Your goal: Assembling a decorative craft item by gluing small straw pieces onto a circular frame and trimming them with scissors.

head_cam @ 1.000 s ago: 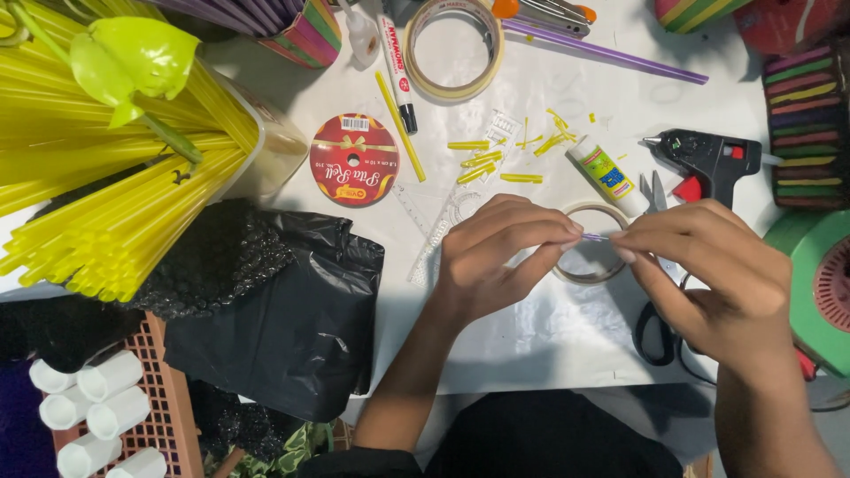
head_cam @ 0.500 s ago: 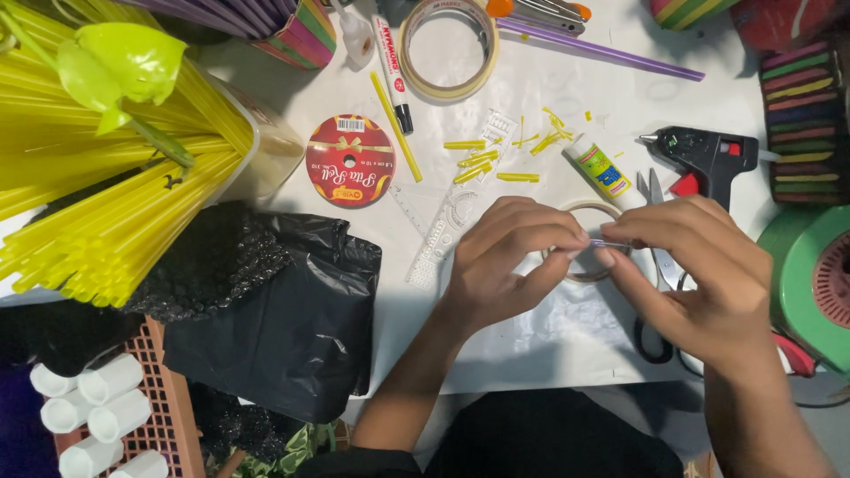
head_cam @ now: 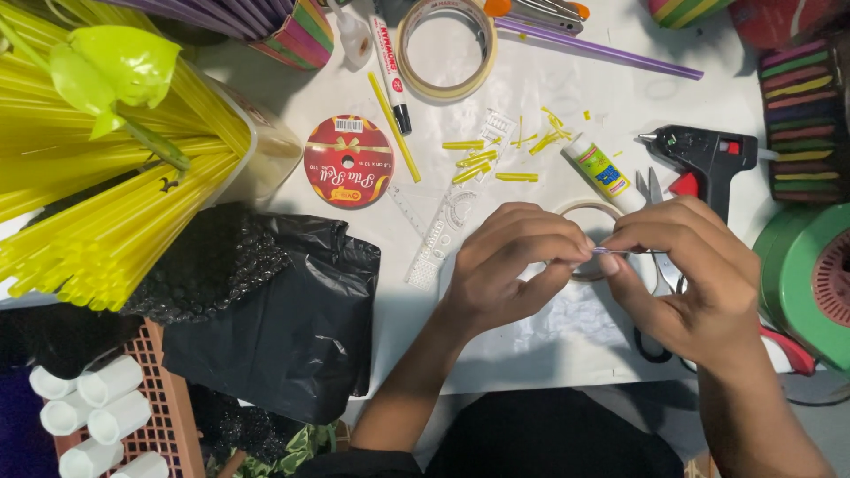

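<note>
My left hand (head_cam: 509,265) and my right hand (head_cam: 686,279) meet fingertip to fingertip over the white table (head_cam: 531,88). Between the thumbs and forefingers they pinch a short, thin pale-purple straw piece (head_cam: 609,251), held level. Just behind the fingers lies a small tape ring (head_cam: 591,212), partly hidden by both hands. Black-handled scissors (head_cam: 657,265) lie under my right hand, mostly covered. A clear plastic ruler (head_cam: 443,232) lies just left of my left hand.
Cut yellow straw pieces (head_cam: 478,159), a small glue bottle (head_cam: 600,170), a black glue gun (head_cam: 704,161), a large tape roll (head_cam: 445,49), a marker (head_cam: 390,66), a red ribbon spool (head_cam: 348,161), a yellow straw bundle (head_cam: 88,204), a black plastic bag (head_cam: 274,310), a green tape roll (head_cam: 810,274).
Both hands have stayed pressed together over the tape ring with only small finger shifts; the thin purple piece shows more plainly between the fingertips.
</note>
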